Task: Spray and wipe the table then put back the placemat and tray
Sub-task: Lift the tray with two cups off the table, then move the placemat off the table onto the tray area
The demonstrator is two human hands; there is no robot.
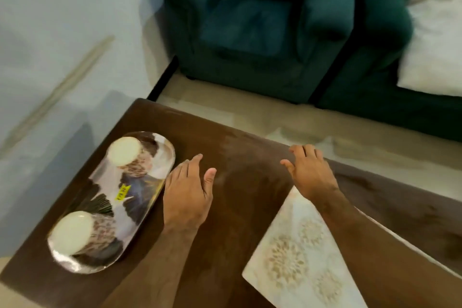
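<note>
A dark brown wooden table (245,182) fills the lower half of the view. On its left end lies an oval patterned tray (140,197) with a yellow sticker, carrying two cups (125,151) (73,232) with pale round tops. A cream placemat (297,257) with floral motifs lies at the lower right, partly under my right forearm. My left hand (187,192) hovers open just right of the tray, holding nothing. My right hand (310,172) is spread open near the table's far edge, above the placemat's upper corner, also holding nothing.
A dark green armchair (262,27) stands beyond the table across a strip of beige floor (250,112). A white pillow (435,32) rests at the upper right. A pale wall (62,32) runs along the left side of the table.
</note>
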